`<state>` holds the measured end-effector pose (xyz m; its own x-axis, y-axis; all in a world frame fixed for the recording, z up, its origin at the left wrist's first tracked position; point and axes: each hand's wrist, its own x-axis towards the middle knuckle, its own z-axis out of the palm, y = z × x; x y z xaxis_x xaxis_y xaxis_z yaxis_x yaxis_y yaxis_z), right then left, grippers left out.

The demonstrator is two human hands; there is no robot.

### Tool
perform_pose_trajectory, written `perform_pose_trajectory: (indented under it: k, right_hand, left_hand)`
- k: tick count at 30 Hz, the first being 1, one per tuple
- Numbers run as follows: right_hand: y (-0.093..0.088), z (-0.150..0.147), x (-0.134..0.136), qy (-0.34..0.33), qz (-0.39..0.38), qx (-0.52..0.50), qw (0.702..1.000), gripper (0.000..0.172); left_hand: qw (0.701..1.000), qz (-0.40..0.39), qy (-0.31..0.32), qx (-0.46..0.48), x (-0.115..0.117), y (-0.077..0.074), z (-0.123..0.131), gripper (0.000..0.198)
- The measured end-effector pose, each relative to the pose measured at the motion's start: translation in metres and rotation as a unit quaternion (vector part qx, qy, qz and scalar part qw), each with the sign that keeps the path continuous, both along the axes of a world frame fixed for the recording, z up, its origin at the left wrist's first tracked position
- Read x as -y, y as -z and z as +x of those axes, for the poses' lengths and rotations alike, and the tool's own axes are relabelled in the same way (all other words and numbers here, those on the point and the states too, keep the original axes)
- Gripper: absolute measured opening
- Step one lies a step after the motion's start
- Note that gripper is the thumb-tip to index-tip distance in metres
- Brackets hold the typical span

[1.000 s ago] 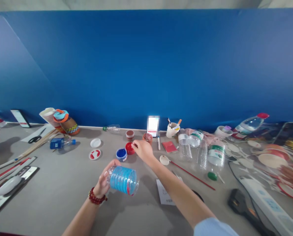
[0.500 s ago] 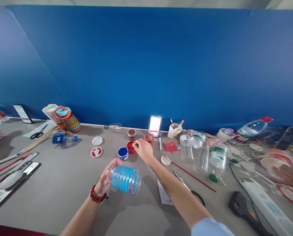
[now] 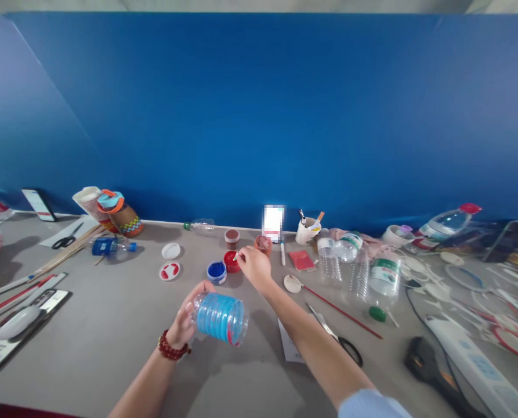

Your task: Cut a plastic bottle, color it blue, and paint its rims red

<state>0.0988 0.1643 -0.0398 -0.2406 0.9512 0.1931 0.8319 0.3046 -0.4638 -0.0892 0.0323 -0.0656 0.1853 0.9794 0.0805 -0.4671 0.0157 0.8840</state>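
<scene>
My left hand (image 3: 189,316) is closed round the end of a clear plastic bottle piece (image 3: 219,316). Blue covers most of its ribbed side, and a red streak shows near the right end, which points away from the hand. With fingers pinched, my right hand (image 3: 255,267) is over a jar of red paint (image 3: 231,261). A small pale tip shows at those fingertips; what it belongs to is too small and hidden to name. Beside the red jar stands an open jar of blue paint (image 3: 217,271). A white lid smeared with red (image 3: 169,270) lies to the left.
Behind the jars are a brown-lidded jar (image 3: 232,238) and a blurred-out phone (image 3: 274,223). To the right lie scissors (image 3: 334,334), a red stick (image 3: 341,307), clear bottles (image 3: 386,276), a glue gun (image 3: 433,366) and a power strip (image 3: 467,360). An insulated cup (image 3: 122,215) stands left.
My two hands and the bottle piece stay nearly in place. Another person's hand at the far right has left the view, along with the orange-and-white round thing near it.
</scene>
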Motion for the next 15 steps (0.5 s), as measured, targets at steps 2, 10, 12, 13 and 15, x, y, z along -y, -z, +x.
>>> perform_pose_trajectory:
  k: [2,10,12,13,15]
  right_hand:
    - [-0.0001,-0.0005,0.0014,0.002,0.0,-0.002,1.0,0.022]
    - [-0.0001,-0.001,0.0027,-0.005,-0.031,-0.052,0.998,0.017]
    - [0.0005,0.0003,0.0014,-0.003,-0.035,-0.069,0.997,0.017]
    - [0.001,0.0009,0.0008,-0.001,-0.034,-0.076,0.996,0.018]
    - [0.002,0.0016,0.0004,0.005,-0.033,-0.089,0.995,0.018]
  left_hand:
    - [1.0,0.002,0.001,0.0,-0.0005,0.0007,-0.0002,0.059]
    - [1.0,0.001,0.001,-0.005,-0.0011,0.0017,0.0009,0.058]
    - [1.0,0.0,-0.001,-0.008,-0.0012,0.002,0.0014,0.059]
    - [1.0,0.0,-0.001,-0.01,-0.0013,0.0022,0.0016,0.06]
    - [1.0,-0.003,-0.002,-0.015,-0.0017,0.0024,0.0019,0.06]
